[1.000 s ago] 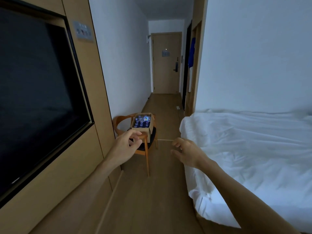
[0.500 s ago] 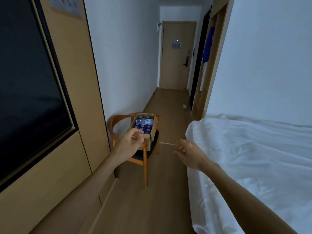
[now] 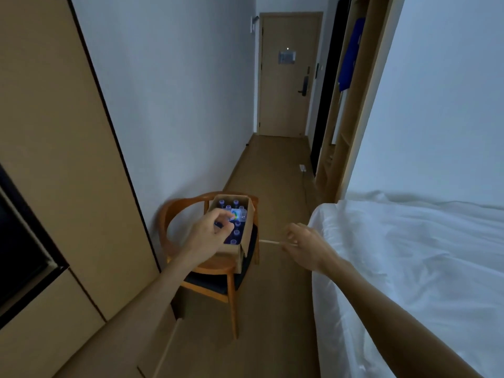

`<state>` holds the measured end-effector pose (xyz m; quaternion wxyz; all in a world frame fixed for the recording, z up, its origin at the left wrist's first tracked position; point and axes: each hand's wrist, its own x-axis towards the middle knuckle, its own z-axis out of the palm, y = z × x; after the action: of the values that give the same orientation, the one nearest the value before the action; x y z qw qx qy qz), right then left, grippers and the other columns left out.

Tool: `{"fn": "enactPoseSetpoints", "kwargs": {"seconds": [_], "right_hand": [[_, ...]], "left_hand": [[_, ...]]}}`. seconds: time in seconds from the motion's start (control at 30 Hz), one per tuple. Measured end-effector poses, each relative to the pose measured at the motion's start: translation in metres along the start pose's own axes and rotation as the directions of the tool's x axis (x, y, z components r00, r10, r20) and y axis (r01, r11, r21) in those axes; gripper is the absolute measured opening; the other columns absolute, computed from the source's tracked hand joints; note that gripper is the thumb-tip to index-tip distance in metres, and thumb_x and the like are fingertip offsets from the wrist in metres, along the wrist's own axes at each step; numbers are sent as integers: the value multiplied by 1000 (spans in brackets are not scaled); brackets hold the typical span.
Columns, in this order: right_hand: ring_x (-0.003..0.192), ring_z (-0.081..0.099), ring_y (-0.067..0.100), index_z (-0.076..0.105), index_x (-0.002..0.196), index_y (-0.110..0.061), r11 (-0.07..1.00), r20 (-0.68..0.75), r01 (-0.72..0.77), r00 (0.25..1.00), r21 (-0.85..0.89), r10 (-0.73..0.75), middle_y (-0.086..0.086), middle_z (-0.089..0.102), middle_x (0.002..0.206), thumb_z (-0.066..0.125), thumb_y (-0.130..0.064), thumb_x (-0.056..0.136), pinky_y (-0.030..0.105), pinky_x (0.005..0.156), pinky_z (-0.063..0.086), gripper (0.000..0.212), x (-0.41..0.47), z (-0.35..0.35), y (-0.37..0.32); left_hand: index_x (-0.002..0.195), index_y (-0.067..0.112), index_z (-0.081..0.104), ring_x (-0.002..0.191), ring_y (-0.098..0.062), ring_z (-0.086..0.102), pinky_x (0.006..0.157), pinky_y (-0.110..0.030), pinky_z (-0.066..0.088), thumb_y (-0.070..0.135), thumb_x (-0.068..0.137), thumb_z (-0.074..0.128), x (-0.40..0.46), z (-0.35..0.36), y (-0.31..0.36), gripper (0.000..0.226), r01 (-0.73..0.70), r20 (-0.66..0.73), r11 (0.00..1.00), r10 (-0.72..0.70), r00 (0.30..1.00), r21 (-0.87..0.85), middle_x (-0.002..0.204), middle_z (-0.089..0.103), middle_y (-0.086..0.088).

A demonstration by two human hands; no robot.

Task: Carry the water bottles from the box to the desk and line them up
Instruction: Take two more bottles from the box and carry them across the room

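Note:
An open cardboard box sits on the seat of a wooden chair against the left wall. Several upright water bottles with purple caps fill it, and one bottle with a coloured label lies across their tops. My left hand reaches out in front of the box with loosely curled fingers and holds nothing. My right hand hangs in the air to the right of the box, fingers relaxed and empty. The desk is out of view.
A bed with white sheets fills the right side. A wooden wall panel with a black screen runs along the left. A narrow strip of wooden floor leads to a closed door at the far end.
The view has come closer to the chair and box. Both hands have stretched forward, the left now overlapping the box's near side.

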<state>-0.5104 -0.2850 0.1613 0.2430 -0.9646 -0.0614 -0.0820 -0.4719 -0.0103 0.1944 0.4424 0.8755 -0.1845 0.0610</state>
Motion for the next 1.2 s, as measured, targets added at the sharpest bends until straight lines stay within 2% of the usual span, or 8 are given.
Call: {"fn": "enactPoseSetpoints", "kwargs": {"seconds": [0.2, 0.33, 0.47, 0.6, 0.73, 0.97, 1.07, 1.2], "right_hand": [[85, 55, 0, 46, 100, -46, 998, 78, 25, 996, 66, -30, -19, 51, 101, 56, -50, 89, 19, 71, 47, 15, 101, 16, 59], [91, 58, 4, 49, 99, -44, 994, 151, 70, 985, 80, -81, -13, 56, 104, 52, -43, 94, 29, 81, 54, 7, 173, 22, 100], [94, 60, 8, 59, 108, -31, 988, 218, 105, 968, 109, -127, -8, 61, 103, 52, -39, 95, 35, 85, 54, 17, 243, 22, 133], [84, 59, 1, 59, 98, -36, 985, 287, 106, 947, 137, -142, -15, 58, 95, 56, -38, 94, 20, 72, 50, 5, 300, 35, 150], [93, 60, 3, 60, 105, -31, 974, 338, 76, 930, 214, -146, -16, 59, 103, 59, -32, 93, 15, 68, 47, 12, 342, 61, 167], [96, 63, 21, 62, 111, -14, 979, 495, 59, 856, 194, -149, 5, 65, 106, 53, -28, 97, 41, 85, 55, 21, 430, 108, 176], [102, 62, 20, 58, 121, -12, 975, 533, 93, 825, 200, -188, 7, 65, 111, 55, -27, 98, 39, 89, 53, 28, 475, 132, 181], [102, 58, 15, 57, 122, -16, 986, 610, 74, 778, 152, -152, 0, 60, 114, 58, -32, 96, 26, 84, 48, 30, 533, 165, 191]], "left_hand": [[107, 41, 56, 86, -1, 64, 54, -13, 48, 37, 95, 55, 93, 41, -33, 13, 124, -4, 992, -125, 992, -34, 100, 63, 14], [105, 42, 56, 84, -7, 67, 59, -20, 53, 40, 96, 53, 153, 68, -50, 10, 233, -22, 969, -236, 972, -77, 97, 66, 8], [105, 45, 56, 73, -4, 68, 60, -24, 53, 44, 94, 54, 210, 91, -65, 12, 305, -64, 948, -311, 948, -90, 91, 69, 8], [99, 51, 57, 82, -7, 68, 69, -33, 57, 42, 93, 57, 249, 106, -92, 11, 341, -51, 927, -353, 934, -158, 98, 67, 12], [93, 57, 57, 83, -8, 69, 61, -26, 56, 36, 93, 56, 277, 113, -125, 21, 411, -78, 893, -430, 899, -185, 100, 69, 11], [100, 37, 60, 77, -10, 71, 59, -23, 54, 27, 94, 56, 331, 124, -192, 12, 541, -127, 802, -582, 803, -254, 98, 68, 10], [98, 31, 62, 70, -9, 70, 55, -18, 53, 22, 94, 57, 358, 132, -231, 11, 582, -136, 743, -648, 750, -330, 96, 69, 4], [105, 25, 62, 72, -13, 67, 59, -24, 52, 25, 98, 54, 390, 143, -279, 11, 683, -46, 627, -748, 662, -374, 96, 67, -2]]}}
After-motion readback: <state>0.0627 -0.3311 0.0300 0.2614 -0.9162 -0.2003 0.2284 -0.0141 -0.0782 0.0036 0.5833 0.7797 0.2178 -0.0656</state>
